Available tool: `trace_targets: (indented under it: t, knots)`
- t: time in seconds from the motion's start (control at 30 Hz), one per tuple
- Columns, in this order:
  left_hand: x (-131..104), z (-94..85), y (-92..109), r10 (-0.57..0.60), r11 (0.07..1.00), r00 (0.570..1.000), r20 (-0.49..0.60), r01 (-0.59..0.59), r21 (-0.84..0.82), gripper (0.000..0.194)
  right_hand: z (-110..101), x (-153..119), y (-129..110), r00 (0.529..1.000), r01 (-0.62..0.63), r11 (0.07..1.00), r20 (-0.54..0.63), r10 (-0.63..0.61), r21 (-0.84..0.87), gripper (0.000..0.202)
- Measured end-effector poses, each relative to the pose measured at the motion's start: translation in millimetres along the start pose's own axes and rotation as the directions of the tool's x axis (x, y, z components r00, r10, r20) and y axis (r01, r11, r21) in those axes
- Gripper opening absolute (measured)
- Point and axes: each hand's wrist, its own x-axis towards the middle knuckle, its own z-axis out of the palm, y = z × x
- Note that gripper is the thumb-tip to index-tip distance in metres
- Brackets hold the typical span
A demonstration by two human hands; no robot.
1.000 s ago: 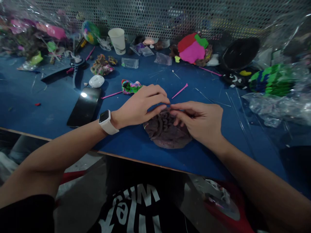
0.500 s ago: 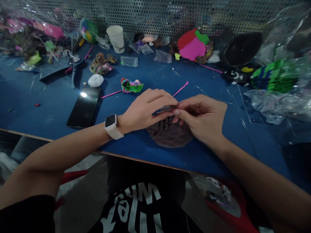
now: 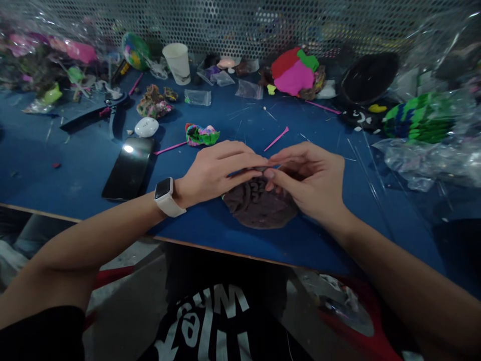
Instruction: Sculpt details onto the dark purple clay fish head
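A rounded, flattened lump of dark brown modelling clay [image 3: 263, 213] lies on the blue table near its front edge. Thin wavy coils of the same clay [image 3: 256, 189] sit on its upper surface. Above its far side, my left hand [image 3: 216, 173] has thumb and fingers closed on a small dark piece of clay [image 3: 261, 169], which is mostly hidden. My right hand [image 3: 317, 180] pinches at the same piece from the right, its thumb and forefinger meeting the left fingertips. Its lower fingers curl close to the lump.
Beyond my hands lies a pink plastic stick [image 3: 276, 139]. A black phone [image 3: 130, 169], a white earbud case [image 3: 147, 127] and multicoloured clay [image 3: 202, 135] are to the left. Farther back stand a paper cup [image 3: 177, 64] and a perforated metal panel [image 3: 233, 30]. Crumpled clear plastic [image 3: 424, 160] lies right.
The gap between my left thumb and fingers has narrowed over the small clay piece. More of the coils on the lump now show. My right hand keeps its pinch, and the view has shifted slightly.
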Motion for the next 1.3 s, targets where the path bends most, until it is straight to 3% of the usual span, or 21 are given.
trace_targets:
  t: [0.17, 0.4, 0.77, 0.97, 1.3]
  knots:
    - [-0.5, -0.8, -0.5, 0.027, 0.999, 1.0, -0.014, -0.027, -0.03, 0.024, -0.5, -0.6, -4.2, 1.0, 0.021, 1.0, 0.006, -0.021, 0.021, 0.04]
    - [-0.7, 2.3, -0.3, -0.025, 0.999, 1.0, -0.004, 0.025, -0.031, 0.029, 0.7, 0.8, -5.3, 1.0, -0.025, 1.0, 0.001, 0.025, 0.001, 0.041]
    - [0.2, 1.4, -0.1, -0.004, 1.0, 1.0, 0.01, 0.004, -0.026, 0.027, -0.7, 3.0, -6.8, 0.996, -0.079, 0.995, 0.042, 0.076, 0.056, 0.046]
    - [2.3, 0.0, 1.0, 0.014, 1.0, 1.0, -0.012, -0.014, 0.015, 0.023, -0.7, 1.8, -6.1, 0.988, -0.111, 0.991, 0.116, 0.103, 0.069, 0.038]
    - [3.3, 0.4, 5.0, 0.023, 0.999, 1.0, -0.018, -0.022, 0.023, 0.016, -1.1, 3.0, -8.5, 0.985, -0.127, 0.986, 0.128, 0.113, 0.108, 0.037]
